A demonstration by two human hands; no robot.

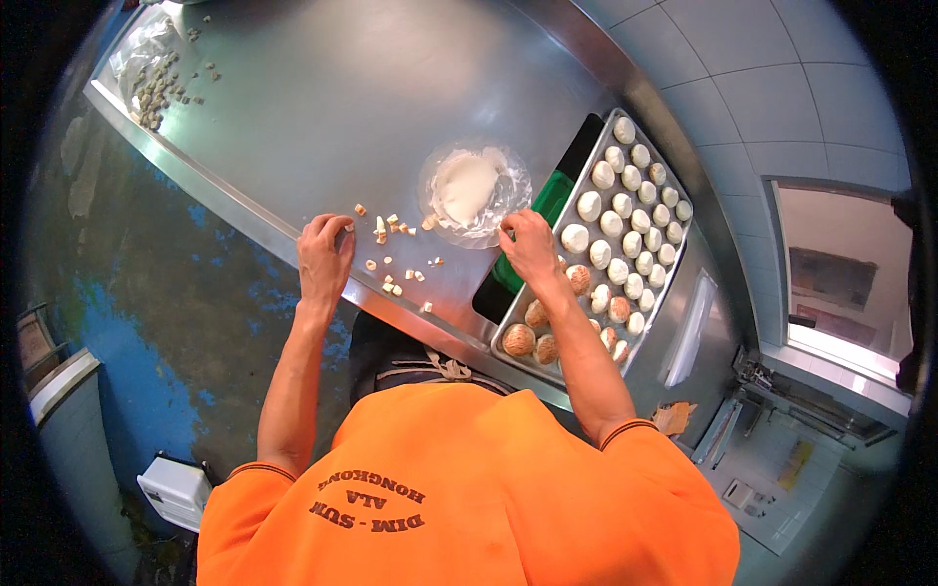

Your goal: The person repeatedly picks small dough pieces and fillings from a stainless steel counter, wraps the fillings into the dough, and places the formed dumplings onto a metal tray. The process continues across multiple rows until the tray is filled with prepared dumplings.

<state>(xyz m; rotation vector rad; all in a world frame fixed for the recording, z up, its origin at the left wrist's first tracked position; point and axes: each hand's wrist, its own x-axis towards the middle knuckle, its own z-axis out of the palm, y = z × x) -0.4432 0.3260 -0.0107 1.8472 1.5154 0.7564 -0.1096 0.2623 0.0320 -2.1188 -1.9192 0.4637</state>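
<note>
My left hand (325,264) hovers at the near edge of the steel table, fingers curled; whether anything small is in them is hidden. My right hand (531,246) has its fingers bent together at the right rim of a round clear container (438,161). What they pinch, if anything, cannot be made out. White powder and a pale, smooth mound (462,188) fill the container. Between my hands, several small pale cut pieces (393,224), some with browned sides, lie scattered on the table.
Right of my right hand, a metal tray (674,277) holds rows of round white buns (589,206) and some browned ones (519,340). A green crate (554,198) shows beneath its left side. Small greyish pieces (154,93) lie by a clear bag (147,44) at the far left.
</note>
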